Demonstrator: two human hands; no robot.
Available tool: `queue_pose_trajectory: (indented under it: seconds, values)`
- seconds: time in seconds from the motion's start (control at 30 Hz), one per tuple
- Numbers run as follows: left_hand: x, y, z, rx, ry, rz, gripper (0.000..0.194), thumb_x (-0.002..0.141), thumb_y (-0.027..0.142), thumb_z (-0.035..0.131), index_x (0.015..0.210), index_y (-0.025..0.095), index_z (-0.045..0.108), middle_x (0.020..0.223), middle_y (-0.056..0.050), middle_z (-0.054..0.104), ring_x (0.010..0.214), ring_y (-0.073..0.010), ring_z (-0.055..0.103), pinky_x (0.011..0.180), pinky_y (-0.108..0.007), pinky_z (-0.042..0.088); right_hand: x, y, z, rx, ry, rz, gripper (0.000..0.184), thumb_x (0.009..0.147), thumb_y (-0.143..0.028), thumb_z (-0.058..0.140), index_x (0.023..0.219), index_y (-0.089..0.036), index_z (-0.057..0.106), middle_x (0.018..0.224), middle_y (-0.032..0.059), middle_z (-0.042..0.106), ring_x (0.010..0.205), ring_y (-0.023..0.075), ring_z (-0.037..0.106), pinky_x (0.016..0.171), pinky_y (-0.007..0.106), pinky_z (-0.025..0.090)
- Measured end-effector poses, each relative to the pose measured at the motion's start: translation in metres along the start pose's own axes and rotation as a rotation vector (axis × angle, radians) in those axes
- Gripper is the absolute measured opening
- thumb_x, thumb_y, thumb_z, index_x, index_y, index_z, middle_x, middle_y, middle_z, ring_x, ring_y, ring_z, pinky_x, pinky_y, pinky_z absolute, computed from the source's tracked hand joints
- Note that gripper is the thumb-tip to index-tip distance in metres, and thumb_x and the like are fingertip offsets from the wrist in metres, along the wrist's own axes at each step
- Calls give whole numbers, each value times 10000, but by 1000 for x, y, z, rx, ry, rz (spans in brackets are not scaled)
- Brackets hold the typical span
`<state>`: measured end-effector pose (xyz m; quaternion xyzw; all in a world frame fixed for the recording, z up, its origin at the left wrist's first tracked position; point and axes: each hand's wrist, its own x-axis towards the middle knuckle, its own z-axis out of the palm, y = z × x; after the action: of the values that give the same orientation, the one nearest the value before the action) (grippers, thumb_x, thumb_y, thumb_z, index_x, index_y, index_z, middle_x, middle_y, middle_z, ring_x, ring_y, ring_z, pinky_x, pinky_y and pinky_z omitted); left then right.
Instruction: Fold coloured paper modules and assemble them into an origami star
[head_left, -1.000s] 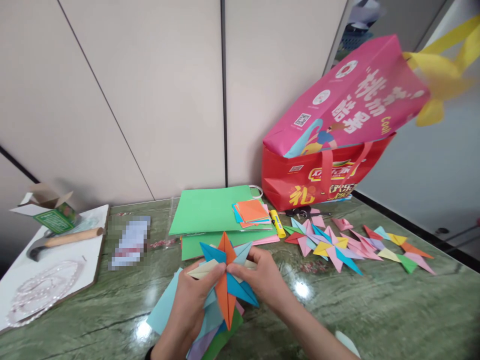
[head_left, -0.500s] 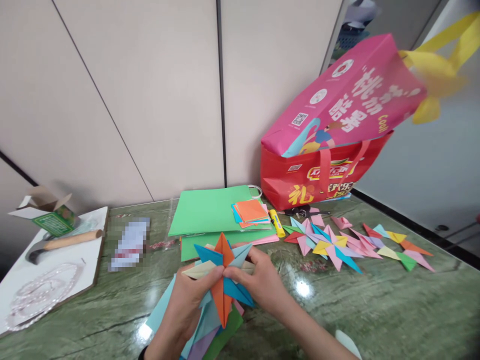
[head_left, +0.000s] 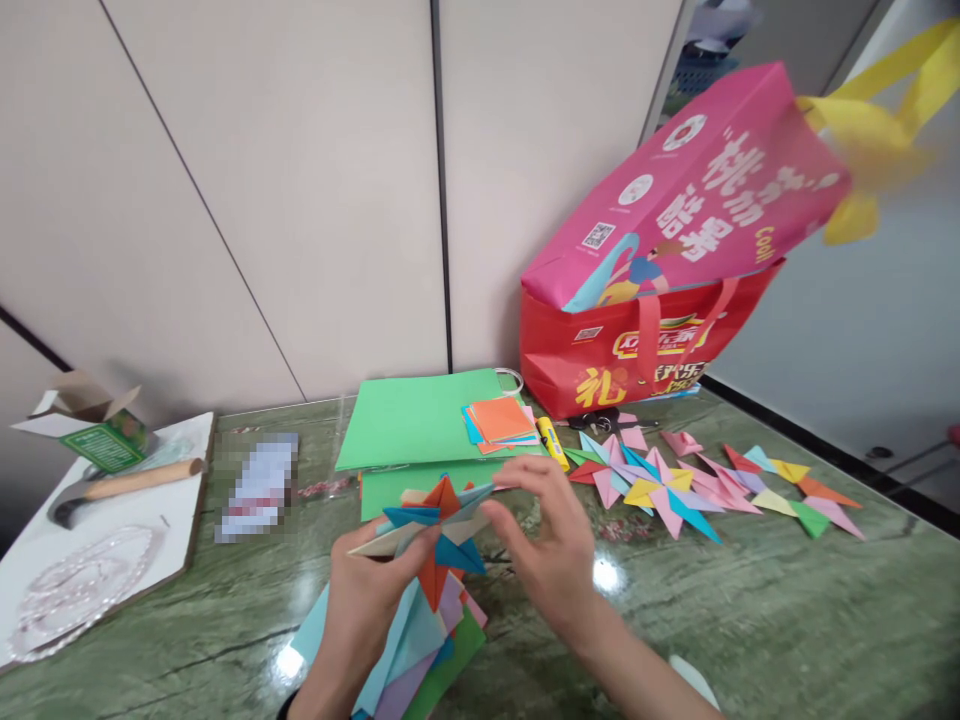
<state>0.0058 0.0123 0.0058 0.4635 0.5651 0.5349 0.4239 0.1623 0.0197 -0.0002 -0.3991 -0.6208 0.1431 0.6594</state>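
Note:
My left hand (head_left: 375, 590) is closed on a folded paper star (head_left: 433, 590), its thumb pressed near the centre. The star has orange, blue, light blue and cream points, and it tilts away from me. On its right side, my right hand (head_left: 551, 545) has curled fingers, with thumb and index finger at the tips of a light blue and a cream point. Under the hands lie loose folded papers (head_left: 409, 640) in light blue, purple and green, partly hidden by my left hand and the star.
Behind are green paper sheets (head_left: 405, 420), small coloured squares (head_left: 504, 420) and a yellow glue stick (head_left: 553, 445). Several paper stars (head_left: 660, 490) lie right, before a red bag (head_left: 570, 370) and pink bag (head_left: 637, 200). Left, a white board (head_left: 176, 510) bears a wooden-handled tool (head_left: 142, 480), a box (head_left: 105, 440) and beads (head_left: 90, 590).
My right hand has moved from the star's centre out to its right-hand points. The star has tipped back and shifted slightly left in my left hand.

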Motion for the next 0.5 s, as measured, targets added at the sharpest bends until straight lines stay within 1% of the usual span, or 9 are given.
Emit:
queue_pose_trajectory:
  seconds: [0.03, 0.07, 0.1, 0.17, 0.27, 0.37, 0.5]
  values:
    - [0, 1, 0, 47, 10, 30, 72, 568, 220, 747, 603, 161, 726, 531, 8, 668, 505, -173, 572, 493, -245, 457, 2, -3, -2, -9, 20, -108, 128, 785, -114, 593, 874, -205, 609, 829, 43, 571, 817, 186, 573, 725, 335, 485]
    - [-1, 2, 0, 84, 15, 64, 48, 573, 208, 741, 602, 170, 731, 545, 7, 675, 519, -178, 582, 504, -246, 462, 3, -7, -3, -8, -1, -176, 159, 784, -73, 581, 872, -199, 619, 799, 43, 574, 776, 175, 571, 686, 317, 489]
    - [-2, 3, 1, 110, 11, 103, 33, 581, 194, 732, 611, 182, 739, 577, 4, 691, 551, -188, 600, 530, -250, 474, 3, -9, -3, -3, -44, -213, 174, 787, -54, 572, 881, -192, 625, 773, 45, 586, 746, 171, 571, 660, 308, 492]
    - [-3, 5, 2, 139, -10, 185, 80, 601, 172, 715, 656, 213, 757, 683, -5, 725, 646, -209, 637, 622, -262, 499, 3, -13, -1, -9, -131, -257, 199, 805, -51, 548, 927, -185, 630, 764, 57, 623, 716, 170, 580, 631, 302, 498]
    - [-5, 5, 2, 151, -33, 265, 148, 628, 169, 700, 735, 247, 768, 801, -16, 743, 742, -221, 656, 722, -275, 502, 0, -12, 3, -47, -178, -245, 202, 832, -85, 523, 960, -193, 637, 790, 68, 647, 713, 172, 599, 619, 296, 507]
    - [-4, 4, 1, 146, -34, 282, 160, 634, 176, 697, 758, 249, 768, 823, -30, 747, 770, -228, 661, 735, -278, 502, -3, -11, 4, -69, -210, -196, 175, 844, -126, 517, 926, -195, 655, 814, 77, 636, 727, 169, 608, 621, 283, 513]
    - [-4, 1, -1, 116, -42, 277, 173, 622, 149, 690, 741, 250, 765, 834, -31, 748, 806, -231, 661, 739, -269, 499, -3, -13, 4, -39, -258, -189, 151, 838, -132, 516, 876, -190, 650, 797, 74, 642, 732, 168, 608, 638, 282, 511]
